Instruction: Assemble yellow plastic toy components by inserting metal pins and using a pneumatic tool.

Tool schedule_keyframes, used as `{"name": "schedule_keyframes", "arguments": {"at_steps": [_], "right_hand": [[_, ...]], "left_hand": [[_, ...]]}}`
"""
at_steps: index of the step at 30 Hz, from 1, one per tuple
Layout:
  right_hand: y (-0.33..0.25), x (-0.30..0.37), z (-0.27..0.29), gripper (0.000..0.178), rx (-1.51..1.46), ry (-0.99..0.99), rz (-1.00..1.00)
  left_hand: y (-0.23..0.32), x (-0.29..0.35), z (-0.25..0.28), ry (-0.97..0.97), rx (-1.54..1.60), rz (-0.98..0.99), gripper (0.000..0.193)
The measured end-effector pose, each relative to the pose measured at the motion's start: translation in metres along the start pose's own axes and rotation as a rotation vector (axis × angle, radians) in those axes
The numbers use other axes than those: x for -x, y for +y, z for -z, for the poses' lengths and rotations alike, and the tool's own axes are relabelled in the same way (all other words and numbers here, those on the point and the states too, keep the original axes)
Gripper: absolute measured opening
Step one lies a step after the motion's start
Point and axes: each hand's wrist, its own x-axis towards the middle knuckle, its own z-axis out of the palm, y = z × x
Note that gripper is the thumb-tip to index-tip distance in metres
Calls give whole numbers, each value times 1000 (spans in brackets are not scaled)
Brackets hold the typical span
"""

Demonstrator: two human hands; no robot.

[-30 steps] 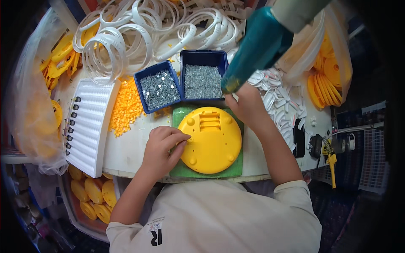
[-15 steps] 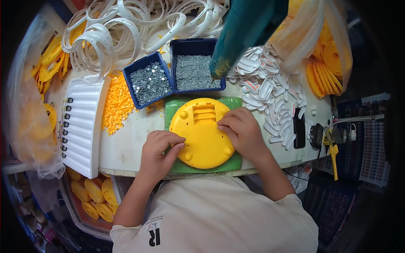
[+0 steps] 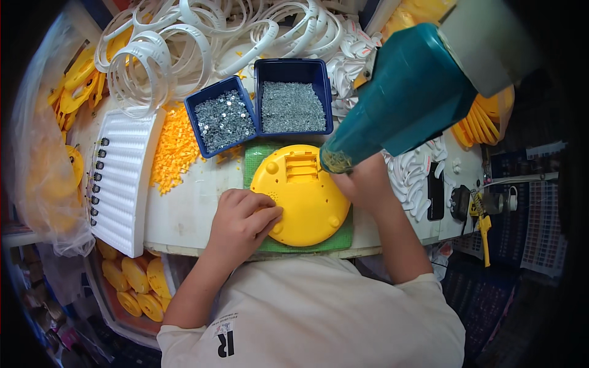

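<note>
Currently, the yellow disc (image 3: 304,211) is lying by the near edge of the desk (image 3: 190,227); the left hand (image 3: 245,219) is pressing thumb and forefinger together over it; the teal driver (image 3: 399,92) is obscuring the right hand (image 3: 368,180)'s grip.

Left hand (image 3: 242,221) on yellow casing (image 3: 307,208) at worktop's (image 3: 184,214) near edge, right hand (image 3: 371,184) partly behind teal tool (image 3: 405,92), white rings (image 3: 261,42) toward far edge

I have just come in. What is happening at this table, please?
A person's left hand touches a round yellow part lying on a green mat. The right hand is near the part's right edge, partly hidden by a teal tool, so that hand's grip cannot be seen. Two blue bins of small metal pieces stand beyond.
</note>
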Motion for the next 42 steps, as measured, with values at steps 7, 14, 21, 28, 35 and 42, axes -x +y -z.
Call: {"name": "schedule_keyframes", "arguments": {"at_steps": [7,14,21,28,35,42], "right_hand": [[58,-85,-56,19,-101,86,223],[60,-98,-56,12,123,-57,256],[44,-84,-43,10,3,4,23],[30,-51,-6,15,-266,18,-156],[25,-23,-4,19,-394,-194,-482],[18,-17,-6,17,-285,-159,-271]], "left_hand": [[-4,3,4,-11,-40,-83,25],[-27,-33,12,67,73,-43,25],[-86,-135,-16,141,-177,-103,18],[-97,-143,-17,-40,-251,-34,14],[-93,-136,-18,45,-125,-9,17],[-90,-134,-17,146,-137,-77,22]]}}
